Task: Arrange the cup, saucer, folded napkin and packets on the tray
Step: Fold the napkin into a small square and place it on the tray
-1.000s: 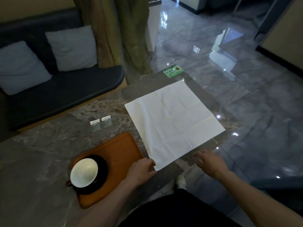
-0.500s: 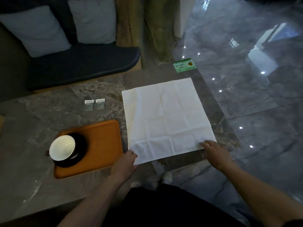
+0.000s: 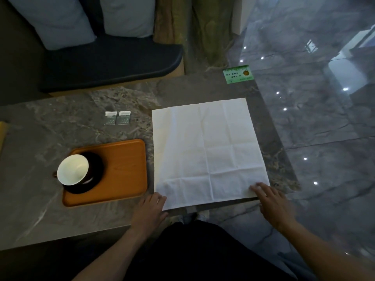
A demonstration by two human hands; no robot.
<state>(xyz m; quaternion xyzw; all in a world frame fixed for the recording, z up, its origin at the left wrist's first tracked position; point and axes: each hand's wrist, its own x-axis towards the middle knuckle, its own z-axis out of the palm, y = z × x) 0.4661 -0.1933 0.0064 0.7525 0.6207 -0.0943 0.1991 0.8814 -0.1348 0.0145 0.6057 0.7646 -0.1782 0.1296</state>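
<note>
The napkin [image 3: 209, 151] lies open and flat on the bench [image 3: 60, 122], right of the tray [image 3: 125, 169], extending away from the person. The left hand [image 3: 149, 209] touches its near-left corner, perhaps pinching it; the right hand [image 3: 272, 201] rests spread on the near-right corner.

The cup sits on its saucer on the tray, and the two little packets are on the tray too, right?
Not quite. The head view shows the two packets on the table, beyond the tray. The cup does sit on its saucer there.
</note>
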